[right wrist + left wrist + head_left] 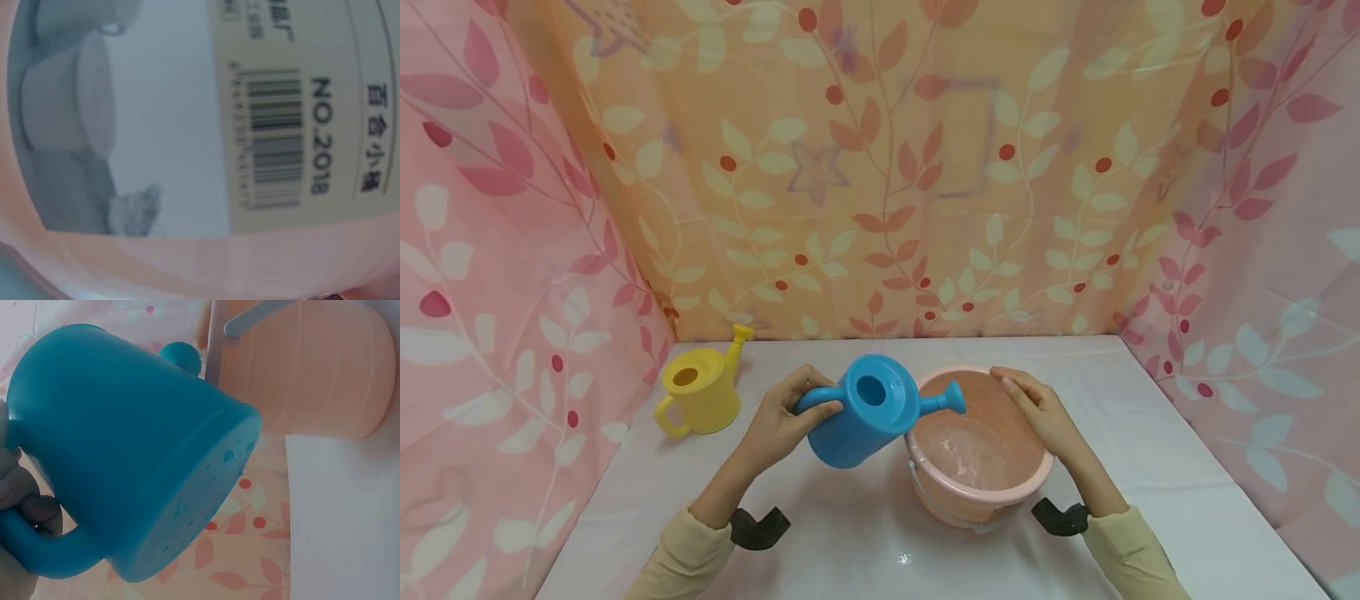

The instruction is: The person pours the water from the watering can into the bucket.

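Note:
My left hand grips the handle of a blue watering can, holding it tilted above the table. Its spout reaches over the rim of a pink bucket, with the sprinkler head above the opening. Water drops cling to the can's underside in the left wrist view. Clear water lies inside the bucket. My right hand rests on the bucket's right rim, fingers fairly straight over the edge. A printed label on the bucket's side fills much of the right wrist view.
A yellow watering can stands at the back left of the white-covered table. Patterned cloth walls rise behind and at both sides. Wet spots glisten on the tabletop near the front. A pale bucket handle hangs down in front.

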Demonstrator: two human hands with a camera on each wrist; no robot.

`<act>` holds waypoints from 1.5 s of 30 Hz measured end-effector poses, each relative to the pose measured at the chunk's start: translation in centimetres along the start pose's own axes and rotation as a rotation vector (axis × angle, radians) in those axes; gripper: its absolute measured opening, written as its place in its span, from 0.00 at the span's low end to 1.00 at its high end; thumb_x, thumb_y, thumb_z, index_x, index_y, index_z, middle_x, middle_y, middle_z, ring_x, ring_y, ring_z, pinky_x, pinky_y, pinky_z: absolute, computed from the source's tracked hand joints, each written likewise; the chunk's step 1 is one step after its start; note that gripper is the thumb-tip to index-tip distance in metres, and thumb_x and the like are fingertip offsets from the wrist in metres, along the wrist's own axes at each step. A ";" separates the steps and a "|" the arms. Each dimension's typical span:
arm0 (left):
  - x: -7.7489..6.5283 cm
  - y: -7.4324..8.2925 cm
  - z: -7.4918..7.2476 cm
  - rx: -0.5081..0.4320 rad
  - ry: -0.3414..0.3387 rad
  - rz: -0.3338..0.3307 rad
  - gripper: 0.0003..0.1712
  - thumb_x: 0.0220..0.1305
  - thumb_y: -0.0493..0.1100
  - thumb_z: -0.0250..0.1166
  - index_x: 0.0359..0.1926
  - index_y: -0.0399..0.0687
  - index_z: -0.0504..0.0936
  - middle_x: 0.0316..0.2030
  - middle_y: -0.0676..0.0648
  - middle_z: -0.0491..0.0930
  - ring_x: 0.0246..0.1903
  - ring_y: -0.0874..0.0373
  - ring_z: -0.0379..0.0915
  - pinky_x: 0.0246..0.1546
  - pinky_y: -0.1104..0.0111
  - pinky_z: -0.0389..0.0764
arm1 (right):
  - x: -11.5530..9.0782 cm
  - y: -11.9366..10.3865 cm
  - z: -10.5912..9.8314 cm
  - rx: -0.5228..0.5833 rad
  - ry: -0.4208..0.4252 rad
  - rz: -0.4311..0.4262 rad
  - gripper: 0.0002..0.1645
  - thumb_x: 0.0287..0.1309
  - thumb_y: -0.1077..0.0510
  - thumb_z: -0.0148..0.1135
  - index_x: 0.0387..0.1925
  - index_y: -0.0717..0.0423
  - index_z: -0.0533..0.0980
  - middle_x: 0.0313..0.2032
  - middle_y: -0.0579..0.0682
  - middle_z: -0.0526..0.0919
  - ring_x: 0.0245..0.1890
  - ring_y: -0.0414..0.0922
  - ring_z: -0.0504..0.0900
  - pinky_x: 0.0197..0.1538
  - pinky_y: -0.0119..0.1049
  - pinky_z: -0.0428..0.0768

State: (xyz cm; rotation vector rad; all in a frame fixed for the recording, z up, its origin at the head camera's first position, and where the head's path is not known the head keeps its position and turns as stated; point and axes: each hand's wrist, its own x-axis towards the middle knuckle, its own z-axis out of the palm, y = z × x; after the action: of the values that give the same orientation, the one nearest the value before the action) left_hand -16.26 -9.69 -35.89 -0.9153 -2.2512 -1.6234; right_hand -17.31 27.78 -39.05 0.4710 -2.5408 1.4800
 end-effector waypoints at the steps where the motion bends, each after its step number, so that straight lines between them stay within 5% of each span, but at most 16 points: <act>1: 0.0 0.0 0.0 -0.002 0.000 0.000 0.10 0.57 0.34 0.64 0.39 0.46 0.74 0.38 0.46 0.79 0.45 0.51 0.76 0.48 0.48 0.75 | 0.0 -0.3 0.0 0.002 -0.001 -0.001 0.21 0.69 0.58 0.45 0.59 0.66 0.68 0.59 0.63 0.70 0.62 0.59 0.65 0.50 0.14 0.65; 16: -0.1 0.1 0.0 -0.003 -0.001 0.007 0.10 0.57 0.33 0.65 0.38 0.46 0.74 0.38 0.47 0.80 0.44 0.52 0.76 0.48 0.50 0.76 | 0.2 1.8 0.1 0.009 0.008 -0.006 0.22 0.69 0.54 0.45 0.59 0.59 0.70 0.59 0.58 0.71 0.62 0.54 0.66 0.51 0.16 0.66; 30: 0.3 0.0 -0.2 -0.008 -0.027 0.011 0.10 0.58 0.35 0.64 0.39 0.46 0.74 0.39 0.47 0.79 0.45 0.53 0.75 0.49 0.49 0.74 | -0.1 -2.1 0.2 -0.020 0.010 -0.023 0.21 0.69 0.61 0.44 0.57 0.72 0.68 0.57 0.68 0.70 0.61 0.62 0.65 0.51 0.13 0.64; 40: 0.6 -0.1 -0.3 -0.031 -0.046 0.008 0.09 0.58 0.36 0.64 0.39 0.46 0.74 0.38 0.47 0.80 0.44 0.54 0.76 0.49 0.49 0.74 | 0.4 1.6 0.0 0.001 0.007 -0.015 0.21 0.69 0.57 0.45 0.60 0.60 0.69 0.60 0.59 0.71 0.62 0.55 0.65 0.52 0.15 0.65; 45: 0.7 -0.1 -0.2 -0.030 -0.050 0.004 0.09 0.58 0.36 0.65 0.39 0.47 0.74 0.39 0.47 0.80 0.44 0.54 0.76 0.49 0.49 0.74 | 0.4 1.5 0.1 -0.002 0.010 -0.015 0.21 0.69 0.57 0.45 0.59 0.61 0.69 0.59 0.60 0.71 0.62 0.55 0.66 0.52 0.15 0.65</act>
State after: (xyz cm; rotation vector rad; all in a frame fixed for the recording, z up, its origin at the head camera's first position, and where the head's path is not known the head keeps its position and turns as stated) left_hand -16.84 -9.62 -35.55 -0.9778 -2.2614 -1.6553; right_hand -18.19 28.34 -40.22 0.4798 -2.5249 1.4708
